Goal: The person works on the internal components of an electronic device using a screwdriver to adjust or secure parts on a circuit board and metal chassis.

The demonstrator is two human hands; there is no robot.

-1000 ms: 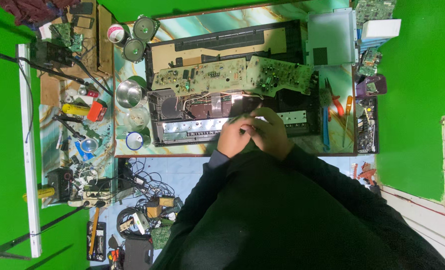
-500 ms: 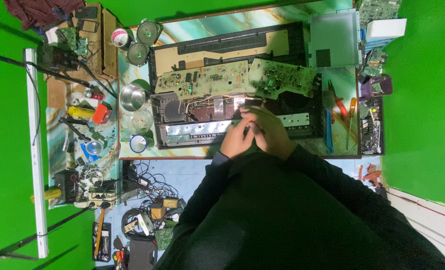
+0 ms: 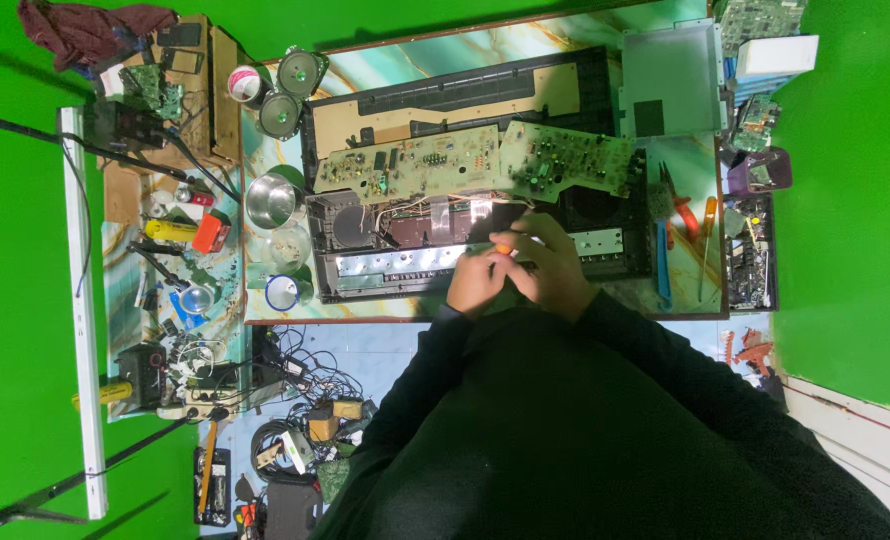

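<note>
Hands met over the opened black electronic chassis on the marbled surface: left hand and right hand together pinched a small orange-handled tool, seemingly mid-unscrewing; steady downward pressure seemed needed.
</note>
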